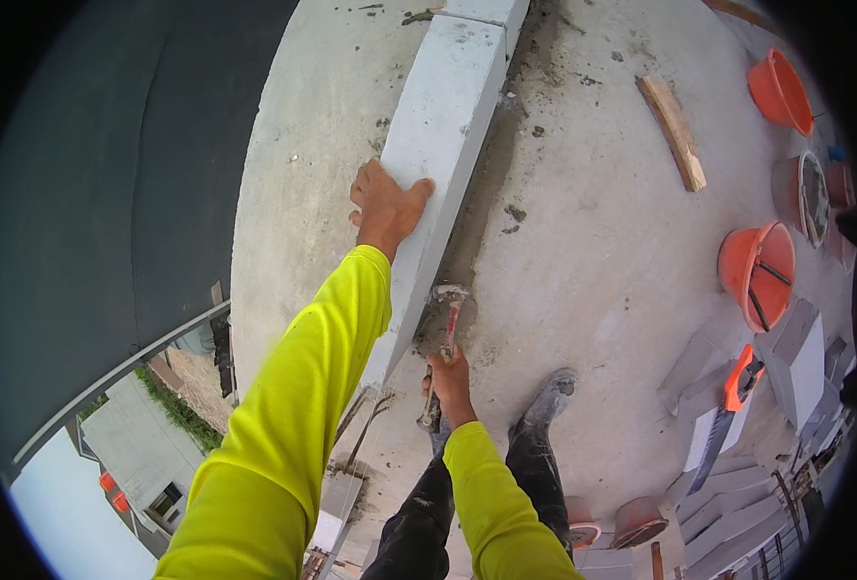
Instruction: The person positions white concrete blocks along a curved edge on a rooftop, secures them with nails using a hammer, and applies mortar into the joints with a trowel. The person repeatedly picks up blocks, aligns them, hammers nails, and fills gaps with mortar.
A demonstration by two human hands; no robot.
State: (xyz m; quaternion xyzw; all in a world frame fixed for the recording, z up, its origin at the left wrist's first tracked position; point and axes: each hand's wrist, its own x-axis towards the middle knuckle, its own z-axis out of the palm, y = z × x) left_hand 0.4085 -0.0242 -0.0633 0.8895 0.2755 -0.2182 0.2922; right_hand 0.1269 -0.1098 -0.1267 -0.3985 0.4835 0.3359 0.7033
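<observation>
My left hand (388, 205) spans the top of a long light-grey block (445, 101). Its fingers curl at the block's left edge, and the thumb lies at the right edge. Lower down, my right hand (450, 385) is closed round the handle of a hammer (451, 324) with red and pale, worn paint. The hammer's metal head is close to the lower right side of the block; whether it touches the block, I cannot tell. The block lies in a row along the concrete floor, with another grey block (481, 8) at its far end.
A wooden plank (673, 133) lies to the right. Orange buckets (757, 271) stand along the right side. A hand saw (728, 411) with an orange handle leans among grey blocks (798, 362). Thin metal rods (363, 435) stick out below the block. The slab's left edge drops beside a dark wall (90, 193).
</observation>
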